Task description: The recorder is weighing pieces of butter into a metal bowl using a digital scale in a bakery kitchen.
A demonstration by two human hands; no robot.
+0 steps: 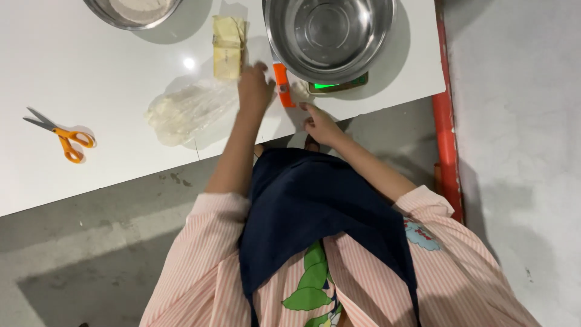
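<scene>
My left hand [254, 89] rests on the white table [91, 72] with its fingers spread, just below a pale yellow block of butter [229, 45] in its opened wrapper. Immediately right of it lies an orange-handled tool [282, 85]. My right hand [319, 124] is at the table's front edge, fingertips reaching toward the lower end of that handle and a small pale lump [300, 92]. Whether the fingers grip anything is unclear. An empty steel bowl [330, 36] stands on a kitchen scale [339, 85] with a lit green display.
A crumpled clear plastic bag [187, 109] lies left of my left hand. Orange-handled scissors [63, 134] lie far left. A second steel bowl [136, 11] holding pale powder is at the top edge. A red post [446, 133] stands by the table's right corner.
</scene>
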